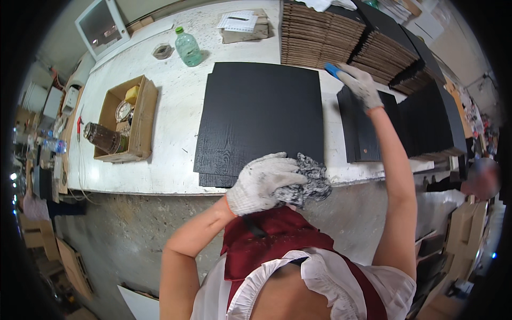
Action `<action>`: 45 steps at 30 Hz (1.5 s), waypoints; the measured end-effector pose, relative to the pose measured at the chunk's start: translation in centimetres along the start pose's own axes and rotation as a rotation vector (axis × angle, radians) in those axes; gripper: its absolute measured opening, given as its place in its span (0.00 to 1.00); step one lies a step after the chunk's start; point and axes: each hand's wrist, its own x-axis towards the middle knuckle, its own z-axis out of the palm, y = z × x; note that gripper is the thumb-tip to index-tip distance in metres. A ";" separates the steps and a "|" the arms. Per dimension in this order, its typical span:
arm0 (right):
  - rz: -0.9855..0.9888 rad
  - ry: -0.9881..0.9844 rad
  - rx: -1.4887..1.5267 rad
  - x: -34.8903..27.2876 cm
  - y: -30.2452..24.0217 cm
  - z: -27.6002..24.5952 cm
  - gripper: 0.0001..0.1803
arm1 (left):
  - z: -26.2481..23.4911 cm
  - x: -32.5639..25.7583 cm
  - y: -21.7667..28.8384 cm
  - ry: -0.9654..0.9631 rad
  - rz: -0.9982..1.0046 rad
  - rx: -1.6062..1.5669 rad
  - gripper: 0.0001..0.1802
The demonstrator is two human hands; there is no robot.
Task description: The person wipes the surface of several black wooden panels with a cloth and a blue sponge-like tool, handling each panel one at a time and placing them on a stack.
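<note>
My left hand (262,181), in a white knitted glove, holds a crumpled black-and-white rag (306,181) at the table's near edge. The rag meets the near right corner of a large black panel (261,112), which lies flat on at least one more panel. Stretched out to the far right, my right hand (360,85) wears a similar glove. It grips a small blue object (333,70), mostly covered by the fingers, so its kind is unclear. Under that hand and forearm is a stack of narrower black boards (360,130).
On the white table (173,128) stand a cardboard box (144,125) with a brown jar (104,137), a green bottle (188,48) and an ashtray-like dish (162,51). Tall stacks of brown-edged panels (320,34) line the back right. Another person (477,178) is at the right rim.
</note>
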 end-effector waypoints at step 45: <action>-0.615 -0.153 0.145 -6.3 -33.4 9.4 0.18 | -10.5 2.5 -16.6 0.235 -0.248 0.257 0.32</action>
